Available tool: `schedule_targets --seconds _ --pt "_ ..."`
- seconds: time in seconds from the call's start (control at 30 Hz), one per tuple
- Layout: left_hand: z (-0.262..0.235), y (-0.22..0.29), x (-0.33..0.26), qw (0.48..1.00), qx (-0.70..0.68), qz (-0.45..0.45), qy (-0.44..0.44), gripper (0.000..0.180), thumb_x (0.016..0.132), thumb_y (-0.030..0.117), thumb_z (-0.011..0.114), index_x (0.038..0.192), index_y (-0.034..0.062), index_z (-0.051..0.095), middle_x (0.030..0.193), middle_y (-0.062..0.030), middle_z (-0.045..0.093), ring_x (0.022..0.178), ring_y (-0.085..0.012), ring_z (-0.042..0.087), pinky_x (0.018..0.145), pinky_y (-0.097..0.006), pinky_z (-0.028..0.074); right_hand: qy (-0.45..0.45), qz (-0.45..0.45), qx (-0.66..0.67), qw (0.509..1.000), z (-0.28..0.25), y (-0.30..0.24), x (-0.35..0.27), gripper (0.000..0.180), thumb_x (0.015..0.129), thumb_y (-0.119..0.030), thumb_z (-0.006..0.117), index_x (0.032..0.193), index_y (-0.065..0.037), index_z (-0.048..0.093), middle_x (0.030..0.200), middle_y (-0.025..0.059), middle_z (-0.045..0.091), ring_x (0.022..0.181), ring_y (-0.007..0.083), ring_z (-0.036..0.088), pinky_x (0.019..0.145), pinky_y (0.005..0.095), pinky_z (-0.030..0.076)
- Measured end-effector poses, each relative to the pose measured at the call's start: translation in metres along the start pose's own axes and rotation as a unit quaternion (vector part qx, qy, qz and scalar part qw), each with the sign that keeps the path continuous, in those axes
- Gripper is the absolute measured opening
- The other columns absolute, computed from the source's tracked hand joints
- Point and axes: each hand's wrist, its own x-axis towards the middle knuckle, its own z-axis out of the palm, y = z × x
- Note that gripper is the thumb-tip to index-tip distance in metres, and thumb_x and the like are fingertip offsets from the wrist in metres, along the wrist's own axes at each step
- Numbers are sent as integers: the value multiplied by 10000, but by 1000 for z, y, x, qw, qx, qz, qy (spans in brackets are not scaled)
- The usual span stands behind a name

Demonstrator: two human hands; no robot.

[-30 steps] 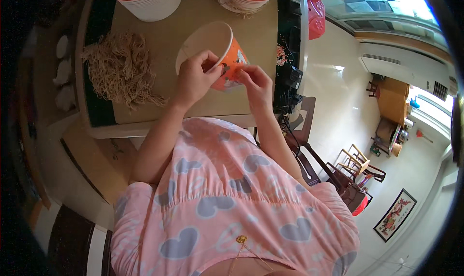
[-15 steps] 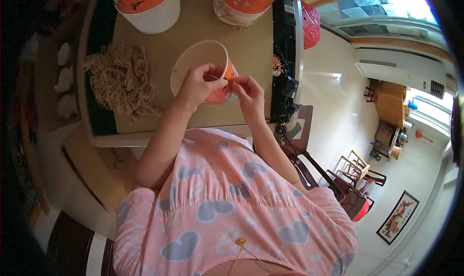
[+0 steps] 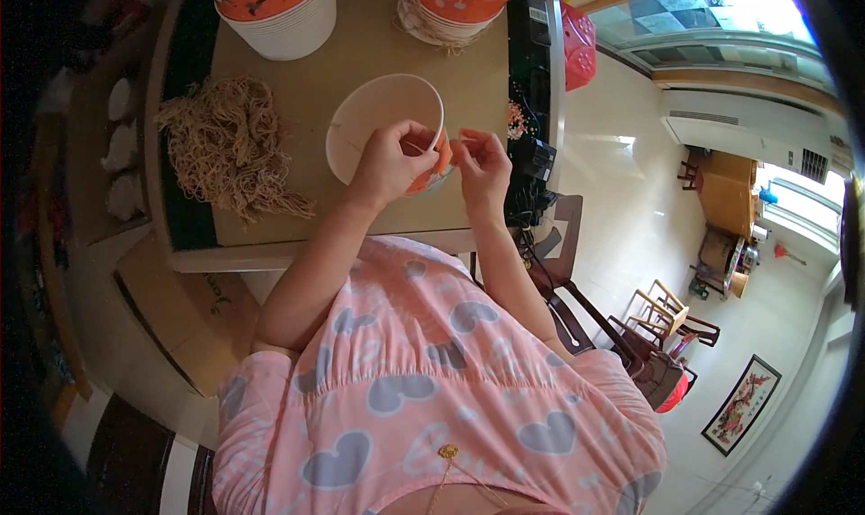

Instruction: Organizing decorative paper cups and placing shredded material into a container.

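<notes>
A white-lined paper bucket [image 3: 365, 109] with an orange printed outside lies tilted on the table in front of me, its mouth toward the upper left. My left hand [image 3: 392, 162] reaches over its near rim, fingers closed in a pinch at the edge; a thin pale string shows by the fingertips. Just outside the bucket's right side, my right hand [image 3: 485, 165] is closed in a pinch, with a short light strand at its fingertips. A thin strand also crosses the bucket's left rim. To the left lies a tangled heap of beige strings [image 3: 230, 150].
Stacked orange-and-white buckets [image 3: 279, 28] stand at the far left, and another stack [image 3: 455, 15] at the far right with strings round its base. Black adapters and cables [image 3: 539, 165] run along the table's right edge. A cardboard box [image 3: 194, 308] sits below left, a dark chair [image 3: 563, 245] at right.
The bucket and both hands have shifted to the right. My right hand has drawn away from the bucket's side, leaving a wider gap between my hands.
</notes>
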Motion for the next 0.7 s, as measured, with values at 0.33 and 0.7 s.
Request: schedule_targets --seconds 0.33,0.7 --pt "-2 6 -2 998 65 19 7 212 774 63 637 972 -11 635 844 -73 682 762 -126 650 718 -261 510 -41 -98 -129 986 -4 -30 -9 83 828 -65 636 861 7 612 735 84 603 646 135 562 603 259 459" --pt "0 6 -4 998 57 21 -4 201 789 49 628 981 -9 634 866 -74 680 769 -124 647 717 -263 510 -112 -136 -224 959 -5 -41 -4 92 783 -80 614 829 -10 576 762 133 588 679 256 590 624 335 472"
